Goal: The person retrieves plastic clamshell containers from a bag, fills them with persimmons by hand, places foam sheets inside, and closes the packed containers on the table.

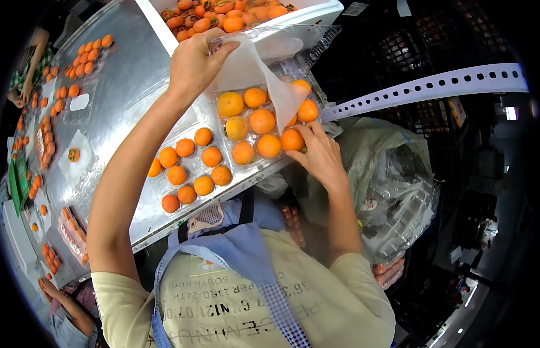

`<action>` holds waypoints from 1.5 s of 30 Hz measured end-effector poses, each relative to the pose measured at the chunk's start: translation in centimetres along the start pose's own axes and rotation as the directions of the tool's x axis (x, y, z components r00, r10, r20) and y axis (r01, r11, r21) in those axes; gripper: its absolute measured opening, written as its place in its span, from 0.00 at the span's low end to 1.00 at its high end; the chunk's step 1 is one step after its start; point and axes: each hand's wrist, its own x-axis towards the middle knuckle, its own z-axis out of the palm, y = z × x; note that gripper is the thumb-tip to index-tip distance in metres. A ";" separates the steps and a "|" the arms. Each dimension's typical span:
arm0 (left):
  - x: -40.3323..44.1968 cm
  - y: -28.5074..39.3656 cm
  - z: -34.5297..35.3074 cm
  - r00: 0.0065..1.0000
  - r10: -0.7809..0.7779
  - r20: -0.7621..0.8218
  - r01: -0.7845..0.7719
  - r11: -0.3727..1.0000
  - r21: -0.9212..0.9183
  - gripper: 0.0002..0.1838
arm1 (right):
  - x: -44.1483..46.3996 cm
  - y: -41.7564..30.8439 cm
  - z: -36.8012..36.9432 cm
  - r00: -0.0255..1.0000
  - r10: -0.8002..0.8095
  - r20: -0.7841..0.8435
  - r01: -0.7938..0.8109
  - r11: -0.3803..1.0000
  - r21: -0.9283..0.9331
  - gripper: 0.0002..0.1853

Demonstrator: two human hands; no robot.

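At the left, a thin white sheet (83, 171) bearing one orange fruit (73, 155) lies on the smooth grey metal table (127, 75). To its right comes a bare stretch of metal, then a clear moulded plastic tray (194, 166) with rows of round orange fruits, set close against the table's straight near edge.

The left hand (194, 66) is raised, its thumb and fingers pinched together on the rim of a glossy clear plastic lid (316, 42). On the far side, a thick-walled white foam box (316, 13) is heaped with orange fruits.

A limp, translucent white film (241, 66) drapes over part of the open clear plastic container (246, 112), which lies between the two hands and holds smooth, round fruits. The right hand (323, 153) bends thumb and fingers around an orange persimmon-like fruit (291, 140) at its near right; I cannot tell how firmly.

Farther right, a white strip with punched holes (426, 87) juts outward above a dull green sack (354, 153) with crinkled clear plastic containers (400, 203).
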 end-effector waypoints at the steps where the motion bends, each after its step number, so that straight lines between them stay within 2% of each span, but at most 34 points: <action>1: 0.0 0.0 0.0 1.000 -0.003 0.008 0.003 1.000 0.008 0.15 | 0.0 0.1 0.0 1.000 -0.010 -0.008 0.010 1.000 0.014 0.25; 7: 0.1 -0.1 0.1 1.000 0.005 0.001 -0.005 1.000 0.025 0.15 | -0.4 0.8 0.6 0.988 -0.064 -0.138 0.073 0.996 0.060 0.27; 9: 0.0 -0.1 0.2 1.000 -0.012 -0.001 0.012 1.000 0.017 0.15 | -1.0 1.8 1.4 0.981 0.005 -0.192 0.077 0.908 0.413 0.26; 10: 0.1 -0.2 0.2 1.000 -0.006 -0.002 0.006 1.000 0.023 0.16 | -1.4 2.0 1.7 0.977 0.044 -0.208 0.084 0.817 0.571 0.26; 11: 0.1 -0.2 0.2 1.000 0.000 -0.001 0.000 1.000 0.030 0.16 | -2.0 2.0 1.7 0.991 0.106 -0.079 0.002 0.589 0.808 0.26; 12: 0.1 -0.2 0.1 1.000 0.007 0.001 -0.007 0.999 0.036 0.16 | -2.7 1.9 1.7 0.990 0.126 0.064 -0.099 0.296 0.950 0.27; 13: 0.2 -0.3 0.2 1.000 0.000 0.006 -0.001 0.999 0.038 0.16 | -3.3 1.8 1.7 0.974 0.099 0.205 -0.203 -0.026 0.979 0.27; 16: 0.3 -0.3 0.3 1.000 -0.005 0.011 0.004 0.999 0.045 0.16 | -4.3 -0.5 2.7 0.957 -0.002 0.290 -0.263 -0.429 0.864 0.28; 17: 0.3 -0.3 0.3 1.000 0.003 0.005 -0.003 0.999 0.052 0.16 | -4.6 -0.3 3.5 0.951 -0.069 0.302 -0.300 -0.440 0.846 0.29; 20: 0.2 -0.7 0.8 0.999 0.035 -0.041 -0.033 0.999 0.031 0.17 | -4.9 -1.7 4.9 0.934 -0.145 0.326 -0.356 -0.390 0.849 0.35; 24: 0.0 -0.7 0.8 0.995 0.067 -0.068 -0.066 0.998 0.024 0.17 | -4.9 -5.3 6.2 0.867 -0.298 0.399 -0.490 -0.363 0.793 0.37; 29: -0.1 -0.6 0.6 0.998 0.038 -0.051 -0.035 0.998 0.047 0.14 | -4.9 -8.5 8.3 0.777 -0.361 0.516 -0.627 -0.376 0.682 0.29; 32: -0.2 -0.5 0.6 0.998 0.028 -0.054 -0.025 0.999 0.043 0.13 | -4.4 -9.0 8.6 0.751 -0.320 0.577 -0.657 -0.276 0.702 0.30; 35: -0.1 -0.4 0.7 0.997 0.040 -0.065 -0.037 0.998 0.046 0.14 | -3.6 -9.7 8.4 0.779 -0.303 0.549 -0.613 -0.184 0.768 0.22; 37: -0.1 -0.5 0.6 0.996 0.050 -0.076 -0.047 0.998 0.046 0.14 | -3.4 -10.1 10.1 0.898 -0.257 0.357 -0.311 0.203 0.929 0.26; 38: -0.1 -0.5 0.7 0.995 0.060 -0.082 -0.056 0.997 0.046 0.14 | -3.2 -10.3 10.8 0.932 -0.270 0.243 -0.126 0.388 0.913 0.29; 39: -0.1 -0.5 0.6 0.994 0.070 -0.088 -0.066 0.997 0.045 0.14 | -2.8 -10.5 11.0 0.925 -0.267 0.269 -0.057 0.604 0.795 0.29; 42: -0.3 -0.2 0.4 0.998 0.033 -0.057 -0.030 0.998 0.048 0.14 | -1.4 -12.6 11.4 0.938 -0.278 0.208 0.118 0.818 0.563 0.28; 45: -0.3 -0.3 0.5 0.997 0.047 -0.068 -0.042 0.997 0.069 0.13 | 0.2 -14.1 13.2 0.930 -0.364 0.055 0.323 0.879 0.350 0.25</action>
